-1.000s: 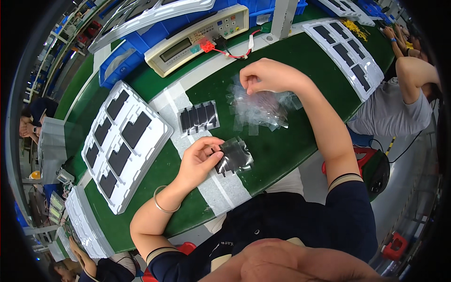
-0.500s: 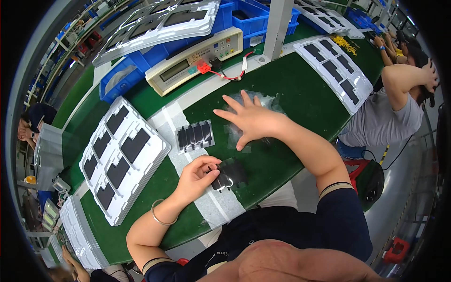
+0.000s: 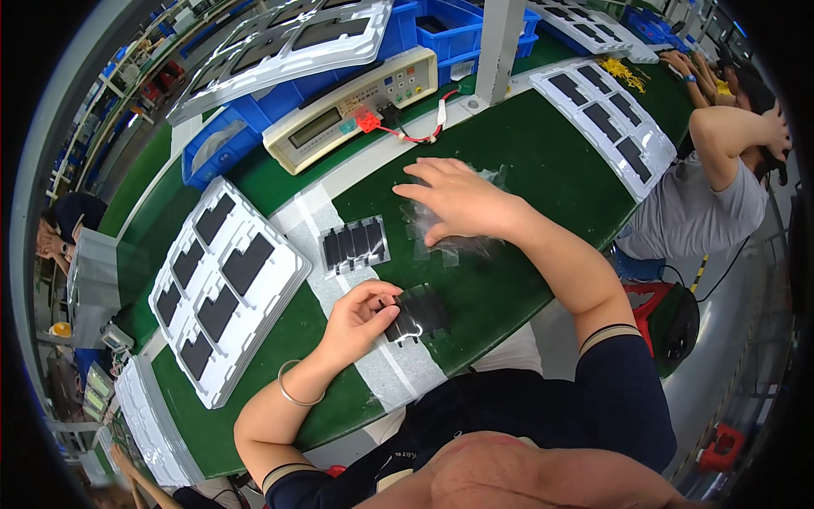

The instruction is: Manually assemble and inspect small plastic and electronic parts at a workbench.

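Between thumb and fingers my left hand (image 3: 363, 321) pinches the left edge of a dark, film-covered sheet of black strips (image 3: 420, 314), close above the table. My right hand (image 3: 462, 199) lies palm down, fingers stretched, over a loose heap of clear plastic film pieces (image 3: 449, 246); part of the heap is hidden under it. Just beyond my left hand a second film sheet with black strips (image 3: 354, 243) rests partly on a white paper strip (image 3: 394, 373) that runs across the green table.
A stack of white trays with black pieces (image 3: 222, 288) stands at left, another tray (image 3: 606, 127) at right. At the back are a beige meter (image 3: 352, 110) with red leads, blue bins (image 3: 449, 34), a raised tray (image 3: 297, 42) and a grey post (image 3: 500, 55). A co-worker (image 3: 699, 208) sits at right.
My right hand has settled onto the clear film pieces, its fingers less spread and the heap shifted under it. My left hand keeps its pinch on the strip sheet.
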